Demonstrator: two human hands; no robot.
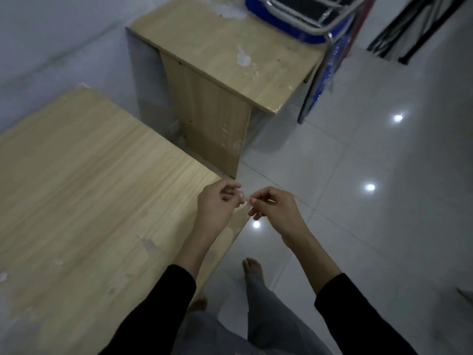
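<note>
Just above the right-hand corner of the tabletop (89,188), held in the air and not resting on it: a small pale scrap (246,204), too tiny and blurred to name, perhaps a shred of tape or peeled film. Pinched at one end by the left hand (217,203) and at the other by the right hand (275,210), so lying straight between the two sets of fingertips, with no reach needed from either side.

Left fingers (233,187) curled inward, thumb and forefinger tips drawn together on the scrap's left end. Right fingers (257,200) curled likewise, tips closed on its right end. Firmness of either pinch: impossible to tell.

Long axis seemingly slanted, from upper left down toward lower right, roughly along the line joining the hands. Neither hand nearer than the other: both apparently touching it, knuckles almost meeting, wrists well apart.

Likely next move, judging from this: a pull-apart or a hand-over, turning wholly on that shared axis. Either drawing outward along it to stretch or tear the scrap, or letting go on one side to leave it hanging from the other.

Below on the right, the tiled floor (371,239); well beyond the hands, a second desk (230,60).
</note>
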